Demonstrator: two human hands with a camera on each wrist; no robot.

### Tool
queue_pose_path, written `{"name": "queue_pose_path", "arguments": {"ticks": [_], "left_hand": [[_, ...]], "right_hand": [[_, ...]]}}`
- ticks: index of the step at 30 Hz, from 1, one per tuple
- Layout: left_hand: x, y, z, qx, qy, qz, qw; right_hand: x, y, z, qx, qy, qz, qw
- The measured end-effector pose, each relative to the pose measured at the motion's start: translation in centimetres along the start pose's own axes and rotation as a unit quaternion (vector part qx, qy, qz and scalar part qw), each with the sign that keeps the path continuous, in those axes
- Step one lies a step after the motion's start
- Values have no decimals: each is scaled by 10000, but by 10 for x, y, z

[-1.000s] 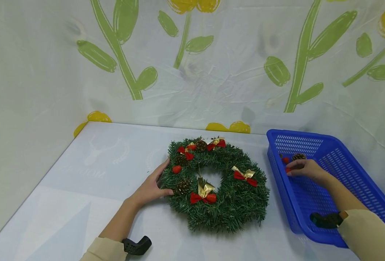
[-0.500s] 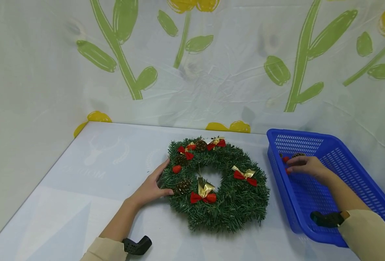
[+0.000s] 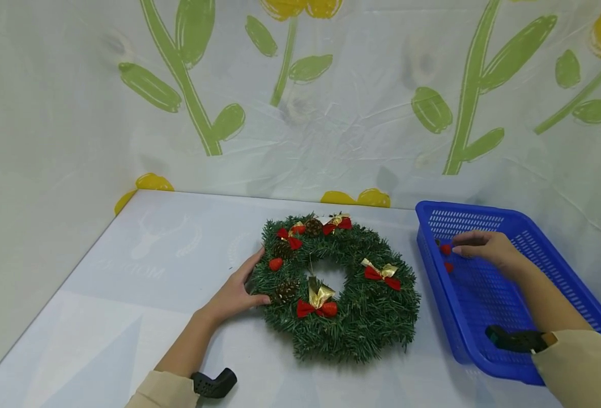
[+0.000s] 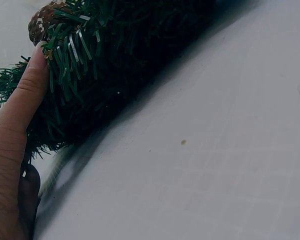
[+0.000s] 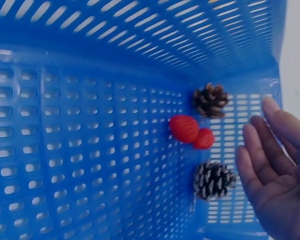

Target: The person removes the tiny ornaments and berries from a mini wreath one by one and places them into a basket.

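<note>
On the white table (image 3: 91,340), a green wreath (image 3: 369,309) is gripped at its left edge by the left hand (image 3: 236,292). Over the blue basket (image 3: 489,300), the right hand (image 3: 494,253) is held with fingers relaxed, near pine cones (image 5: 214,180) and red ornaments (image 5: 184,128). Faint lettering (image 3: 134,270), printed below a deer head (image 3: 151,239), cannot be read.

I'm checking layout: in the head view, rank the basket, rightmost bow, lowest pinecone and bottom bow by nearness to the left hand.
1. Lowest pinecone: left side of the wreath
2. Bottom bow: front
3. Rightmost bow: right side
4. Basket: far right
</note>
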State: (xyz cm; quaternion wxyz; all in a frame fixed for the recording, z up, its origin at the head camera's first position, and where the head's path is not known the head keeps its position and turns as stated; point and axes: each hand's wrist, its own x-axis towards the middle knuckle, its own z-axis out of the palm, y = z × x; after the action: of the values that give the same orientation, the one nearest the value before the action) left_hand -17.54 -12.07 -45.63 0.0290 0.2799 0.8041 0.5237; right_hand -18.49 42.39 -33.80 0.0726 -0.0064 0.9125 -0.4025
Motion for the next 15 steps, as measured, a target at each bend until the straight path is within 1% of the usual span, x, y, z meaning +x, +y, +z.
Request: {"name": "queue_pose_path", "arguments": {"ticks": [3, 9, 15], "left_hand": [[0, 1, -1, 5, 18, -14, 10000], [0, 1, -2, -43, -2, 20, 10000], [0, 1, -1, -87, -40, 60, 9999]], "right_hand": [[-2, -8, -2, 103, 86, -39, 9999], [-5, -19, -5, -72, 290, -49, 9995], [-10, -26, -6, 20, 294, -187, 9994]]}}
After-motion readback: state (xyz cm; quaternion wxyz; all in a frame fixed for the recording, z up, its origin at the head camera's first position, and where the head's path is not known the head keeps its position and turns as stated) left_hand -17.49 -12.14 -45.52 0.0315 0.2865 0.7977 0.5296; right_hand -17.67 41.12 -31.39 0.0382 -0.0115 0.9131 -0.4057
